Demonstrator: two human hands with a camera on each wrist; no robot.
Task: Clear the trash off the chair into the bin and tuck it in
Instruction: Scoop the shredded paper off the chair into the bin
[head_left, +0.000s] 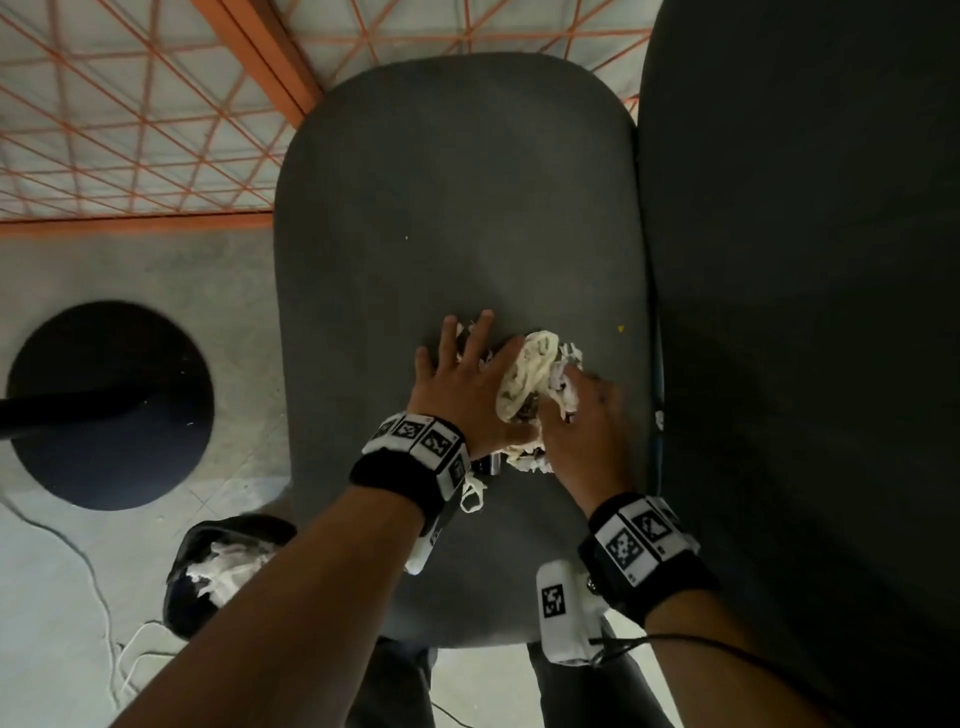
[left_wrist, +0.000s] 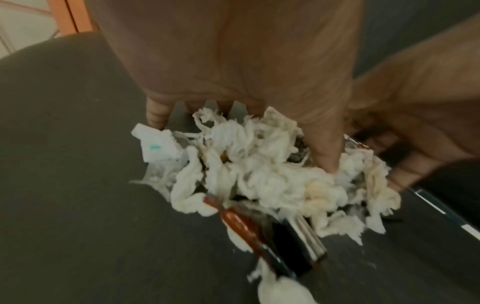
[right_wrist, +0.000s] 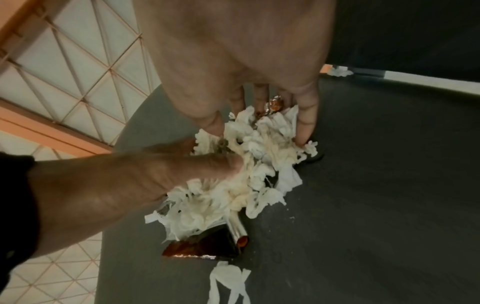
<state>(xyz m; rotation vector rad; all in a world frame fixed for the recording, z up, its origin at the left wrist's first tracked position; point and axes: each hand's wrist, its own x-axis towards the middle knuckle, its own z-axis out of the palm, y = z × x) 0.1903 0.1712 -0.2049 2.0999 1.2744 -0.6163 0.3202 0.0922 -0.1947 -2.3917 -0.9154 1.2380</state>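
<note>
A pile of shredded white tissue (head_left: 530, 384) lies on the grey chair seat (head_left: 441, 208), with a dark foil wrapper (right_wrist: 207, 244) sticking out of its near side. My left hand (head_left: 467, 374) lies against the pile's left side, fingers spread and fairly straight, thumb pressed into the tissue (left_wrist: 259, 174). My right hand (head_left: 582, 415) curls round the pile from the right, and its fingers (right_wrist: 303, 127) dig into the tissue (right_wrist: 246, 164). A loose tissue strip (head_left: 472, 493) lies on the seat by my left wrist. The bin (head_left: 182, 587), black-lined with white paper inside, stands on the floor at the lower left.
The chair's dark backrest (head_left: 805, 312) rises at the right. A small white scrap (head_left: 658, 418) sits in the gap between seat and back, and a yellow crumb (head_left: 621, 328) lies on the seat. A black round base (head_left: 109, 405) and white cables (head_left: 104, 613) are on the floor.
</note>
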